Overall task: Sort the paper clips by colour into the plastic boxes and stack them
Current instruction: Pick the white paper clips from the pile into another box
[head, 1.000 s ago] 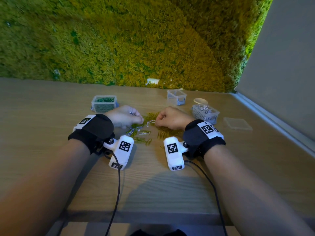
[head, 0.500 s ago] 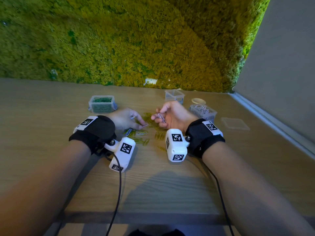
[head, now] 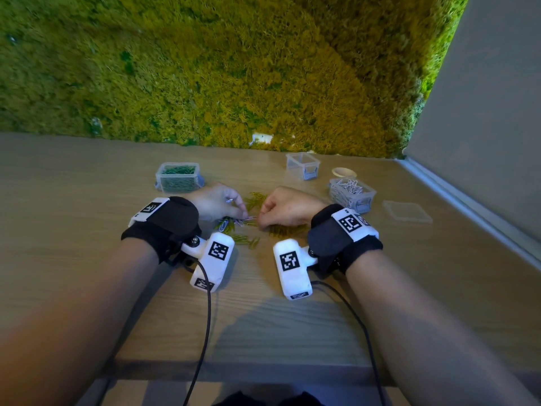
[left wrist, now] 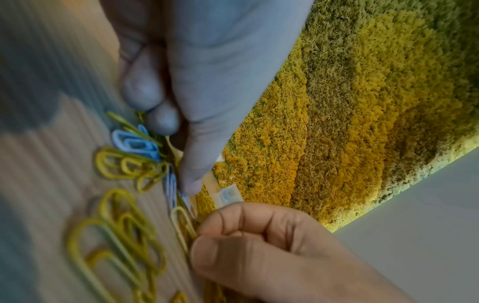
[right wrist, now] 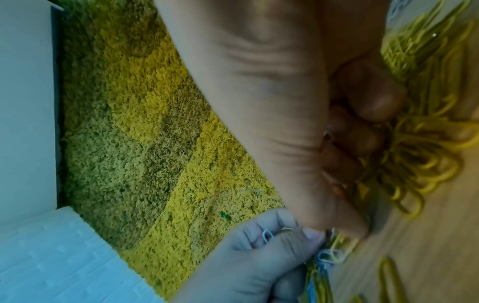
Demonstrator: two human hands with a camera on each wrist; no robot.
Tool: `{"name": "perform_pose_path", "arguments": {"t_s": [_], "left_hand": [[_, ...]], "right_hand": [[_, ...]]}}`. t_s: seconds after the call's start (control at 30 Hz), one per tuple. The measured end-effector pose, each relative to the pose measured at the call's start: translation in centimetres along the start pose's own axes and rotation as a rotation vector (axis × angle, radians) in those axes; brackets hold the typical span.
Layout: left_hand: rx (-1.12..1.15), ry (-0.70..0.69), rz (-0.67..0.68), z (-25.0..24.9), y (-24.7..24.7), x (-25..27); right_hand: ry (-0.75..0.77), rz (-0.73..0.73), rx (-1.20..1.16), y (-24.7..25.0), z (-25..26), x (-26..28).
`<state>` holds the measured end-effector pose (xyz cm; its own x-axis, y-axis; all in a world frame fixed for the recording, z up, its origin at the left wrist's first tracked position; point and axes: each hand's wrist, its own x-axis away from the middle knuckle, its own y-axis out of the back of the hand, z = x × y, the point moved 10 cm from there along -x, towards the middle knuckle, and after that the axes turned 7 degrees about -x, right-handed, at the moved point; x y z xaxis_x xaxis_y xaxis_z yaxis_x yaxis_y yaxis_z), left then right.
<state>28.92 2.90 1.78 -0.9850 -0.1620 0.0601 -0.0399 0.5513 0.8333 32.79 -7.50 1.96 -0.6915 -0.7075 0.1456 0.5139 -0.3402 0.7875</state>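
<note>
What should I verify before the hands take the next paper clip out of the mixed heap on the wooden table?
1. Colours separated: light blue paper clips lie tangled with yellow paper clips. Not ok.
2. Left hand grip: a blue clip sits between its curled fingers. Ok.
3. Right hand grip: the fingers are curled at a pale clip, but it is unclear whether they pinch it. Cannot tell.
4. Free box: the small clear plastic box is open and looks empty. Ok.
5. Clear box of green clips is open. Ok.
6. Stacking: the flat clear lid lies loose and the boxes stand apart. Not ok.
</note>
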Motion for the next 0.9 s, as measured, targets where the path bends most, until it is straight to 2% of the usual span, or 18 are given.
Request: {"name": "perform_pose_path", "arguments": {"t_s": [0.27,0.5,0.57,0.63,0.7,0.77,0.9], "left_hand": [[0.026,0.006,0.039,0.4,-0.6,-0.5],[-0.069,0.054,0.005,1.1,0.0,-0.3],[0.192,0.096,0.012,1.0,-0.1,0.0],[0.664,0.154,-0.008,1.3,0.1,0.0],[1.021,0.17,0.002,1.6,0.0,-0.4],[1.213,0.163,0.05,1.5,-0.3,-0.6],[1.44,0.162,0.071,1.3,-0.7,-0.7]], "right_hand": [[-0.066,-0.1,-0.01,3.8,-2.1,0.5],[0.151,-0.139,-0.083,2.0,1.3,0.3],[0.171,-0.163,-0.058,1.8,1.5,0.1],[0.155,-0.19,-0.081,1.9,1.2,0.0],[0.17,-0.198,-0.097,1.7,1.5,0.1],[0.179,-0.154,-0.067,0.7,2.2,0.0],[0.191,-0.114,-0.005,-0.7,3.1,-0.8]]}}
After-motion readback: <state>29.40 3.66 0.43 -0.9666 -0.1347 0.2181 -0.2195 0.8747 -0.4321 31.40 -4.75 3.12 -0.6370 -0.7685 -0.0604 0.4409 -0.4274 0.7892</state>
